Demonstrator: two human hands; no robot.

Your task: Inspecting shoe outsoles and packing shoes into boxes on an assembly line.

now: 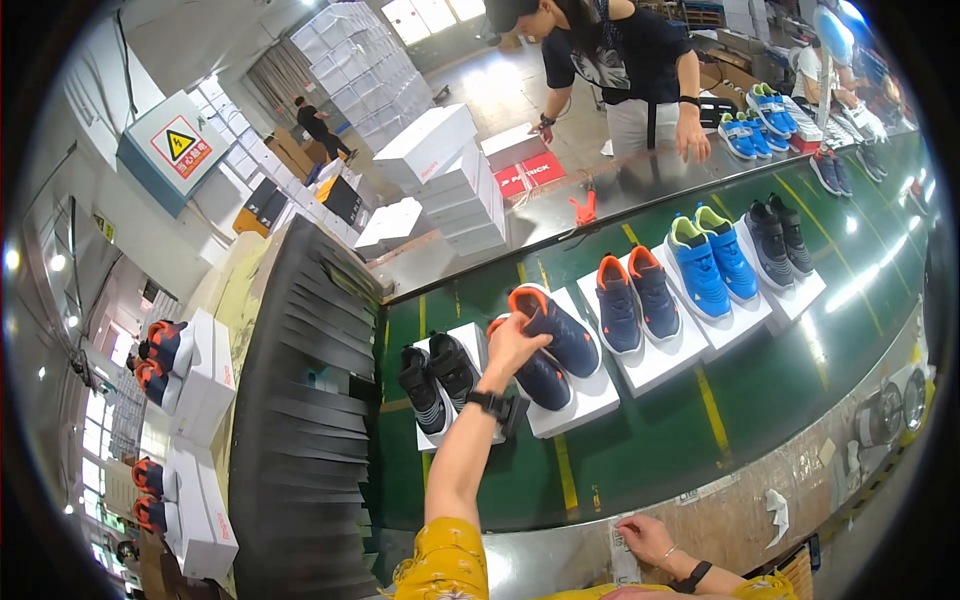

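My left hand [515, 350] reaches over the green conveyor belt [520, 480]. Its fingers pinch the collar of a navy sneaker [546, 382] with orange lining. The sneaker's mate [568, 335] sits beside it on a white shoebox [596, 397]. Just left of that pair, black sneakers [438, 380] rest on another white box. To the right stand more pairs on boxes: navy with orange [640, 305], bright blue with lime lining [712, 265] and black [777, 238]. My right hand [648, 538] lies near the bench's front edge, fingers loosely apart, holding nothing.
A dark strip curtain [310, 430] hangs over the belt's left end. Across the belt stands a person in a black T-shirt [625, 70], beside stacked white boxes [455, 185] and a red clamp [584, 207]. Boxes with sneakers [160, 365] stand at far left.
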